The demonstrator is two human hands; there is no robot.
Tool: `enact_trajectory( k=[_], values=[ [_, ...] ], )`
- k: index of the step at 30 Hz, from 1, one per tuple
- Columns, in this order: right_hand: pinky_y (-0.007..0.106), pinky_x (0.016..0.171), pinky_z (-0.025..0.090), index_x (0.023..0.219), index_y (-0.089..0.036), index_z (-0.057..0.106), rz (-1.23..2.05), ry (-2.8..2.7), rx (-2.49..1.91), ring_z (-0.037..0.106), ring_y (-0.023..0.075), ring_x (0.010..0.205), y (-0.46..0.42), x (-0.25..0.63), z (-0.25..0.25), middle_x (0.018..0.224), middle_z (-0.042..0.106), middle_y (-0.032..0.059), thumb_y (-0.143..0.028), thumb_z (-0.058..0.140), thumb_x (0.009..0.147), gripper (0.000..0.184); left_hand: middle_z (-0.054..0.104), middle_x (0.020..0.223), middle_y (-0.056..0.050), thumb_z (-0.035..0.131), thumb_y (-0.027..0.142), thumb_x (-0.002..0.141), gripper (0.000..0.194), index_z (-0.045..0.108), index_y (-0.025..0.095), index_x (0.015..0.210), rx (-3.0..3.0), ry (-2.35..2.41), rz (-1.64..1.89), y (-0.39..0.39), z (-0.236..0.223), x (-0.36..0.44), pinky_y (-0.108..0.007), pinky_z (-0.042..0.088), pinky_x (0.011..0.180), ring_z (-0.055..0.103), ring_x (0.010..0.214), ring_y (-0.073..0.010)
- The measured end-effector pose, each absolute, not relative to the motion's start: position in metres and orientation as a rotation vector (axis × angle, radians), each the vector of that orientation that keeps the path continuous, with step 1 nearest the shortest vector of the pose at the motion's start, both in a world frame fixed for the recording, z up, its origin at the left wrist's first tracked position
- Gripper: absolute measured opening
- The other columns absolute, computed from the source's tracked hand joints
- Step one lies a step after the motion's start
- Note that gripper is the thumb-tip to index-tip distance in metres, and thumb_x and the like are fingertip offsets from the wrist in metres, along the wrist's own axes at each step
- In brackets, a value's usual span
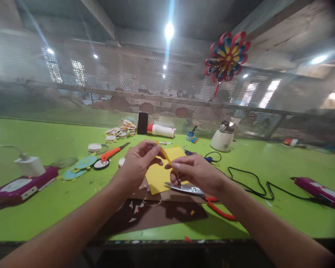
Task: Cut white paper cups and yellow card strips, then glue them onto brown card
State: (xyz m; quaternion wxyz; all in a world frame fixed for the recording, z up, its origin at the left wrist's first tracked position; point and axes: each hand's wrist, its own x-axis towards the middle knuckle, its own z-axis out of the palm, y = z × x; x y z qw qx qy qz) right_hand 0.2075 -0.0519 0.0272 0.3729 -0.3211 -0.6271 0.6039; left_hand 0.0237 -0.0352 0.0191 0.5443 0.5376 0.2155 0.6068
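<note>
Between my two hands a narrow strip of yellow paper (163,152) is held up at a slant. The fingers of my left hand (139,160) pinch its upper end. Lower down, my right hand (197,171) pinches the other end between thumb and fingers. Below them lies a yellow paper sheet (156,180) on a brown board (145,223). Scissors (185,189) with red-orange handles rest under my right hand, partly hidden by my right forearm. White paper scraps (136,208) are scattered on the board.
Left are an orange-handled tool (111,152), blue-green paper discs (86,162) and a purple power strip (25,186). Behind stand a pile of round white pieces (123,130), a dark phone-like slab (142,123) and a cream jug (223,138). A black cable (248,180) snakes right.
</note>
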Motion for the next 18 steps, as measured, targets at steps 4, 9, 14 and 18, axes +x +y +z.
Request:
enact_trajectory(
  k=[4, 9, 14, 18],
  values=[
    [0.026, 0.057, 0.048, 0.078, -0.013, 0.072, 1.420, -1.651, -0.853, 0.059, 0.0086, 0.051, -0.045, 0.203, 0.031, 0.062, 0.068, 0.0017, -0.033, 0.071, 0.080, 0.020, 0.067, 0.074, 0.001, 0.069, 0.027, 0.081, 0.011, 0.064, 0.017, 0.078, 1.292, 0.531, 1.449, -0.028, 0.018, 0.022, -0.022, 0.051, 0.065, 0.060, 0.067, -0.0091],
    [0.025, 0.054, 0.047, 0.083, -0.014, 0.073, 1.345, -1.675, -0.876, 0.058, 0.0078, 0.049, -0.037, 0.199, 0.032, 0.058, 0.068, -0.0003, -0.032, 0.073, 0.077, 0.020, 0.066, 0.073, 0.000, 0.068, 0.026, 0.081, 0.011, 0.064, 0.017, 0.077, 1.230, 0.528, 1.464, -0.025, 0.015, 0.019, -0.022, 0.050, 0.063, 0.061, 0.069, -0.0103],
    [0.027, 0.059, 0.050, 0.094, -0.015, 0.071, 1.342, -1.677, -0.846, 0.063, 0.0104, 0.057, -0.032, 0.199, 0.027, 0.065, 0.072, 0.0016, -0.029, 0.074, 0.076, 0.023, 0.065, 0.072, 0.001, 0.066, 0.022, 0.082, 0.010, 0.064, 0.016, 0.074, 1.125, 0.522, 1.462, -0.024, 0.011, 0.017, -0.021, 0.049, 0.062, 0.060, 0.068, -0.0094],
    [0.028, 0.062, 0.052, 0.099, -0.017, 0.069, 1.353, -1.651, -0.811, 0.067, 0.0115, 0.063, -0.031, 0.200, 0.020, 0.070, 0.074, 0.0015, -0.027, 0.072, 0.077, 0.024, 0.064, 0.070, 0.001, 0.065, 0.022, 0.083, 0.011, 0.066, 0.016, 0.074, 1.133, 0.556, 1.463, -0.022, 0.009, 0.016, -0.020, 0.049, 0.062, 0.060, 0.068, -0.0090]
  ],
)
